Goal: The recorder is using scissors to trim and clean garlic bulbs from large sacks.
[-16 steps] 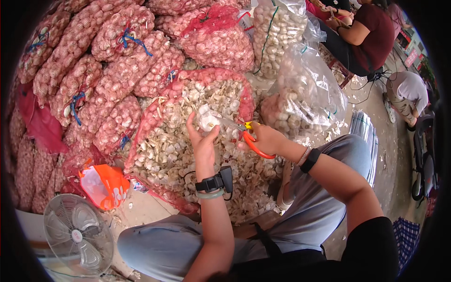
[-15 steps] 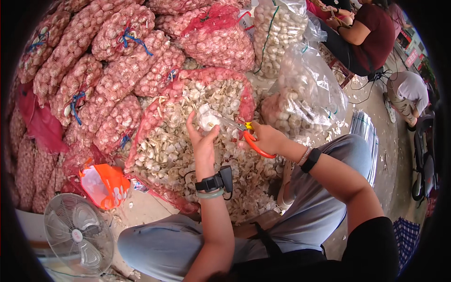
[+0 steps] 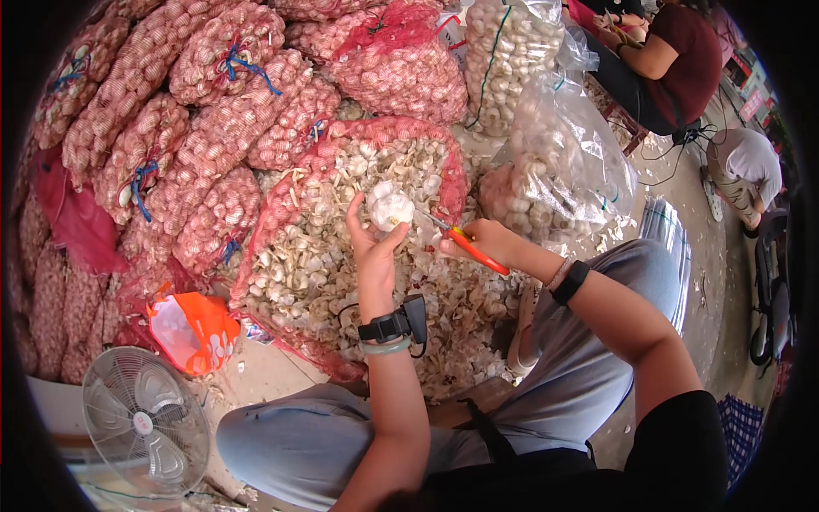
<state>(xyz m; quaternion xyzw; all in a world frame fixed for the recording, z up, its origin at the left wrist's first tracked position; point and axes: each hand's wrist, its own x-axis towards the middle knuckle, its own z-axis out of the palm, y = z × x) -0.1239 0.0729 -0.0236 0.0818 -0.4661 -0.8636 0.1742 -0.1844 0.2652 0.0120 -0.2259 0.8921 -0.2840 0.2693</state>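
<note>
A white garlic bulb [image 3: 392, 208] rests in my left hand [image 3: 374, 254], gripped between the thumb and raised fingers. My right hand [image 3: 496, 242] is closed around the handles of orange scissors [image 3: 483, 257] with a yellow part near the pivot. Their metal blades point up and left toward the bulb, with a small gap to it. Below both hands spreads a heap of loose garlic and papery skins [image 3: 316, 256] in an opened red mesh sack [image 3: 456, 175].
Full red mesh sacks of garlic [image 3: 222, 119] are piled at the left and back. Clear plastic bags of bulbs [image 3: 554, 162] stand at right. An orange bag [image 3: 200, 333] and a fan [image 3: 145, 422] are at lower left. Another person [image 3: 678, 68] sits at far right.
The scissors have drawn back from the bulb to the right, and their handles have swung. More of the bulb's white side shows in my left hand, which has barely moved.
</note>
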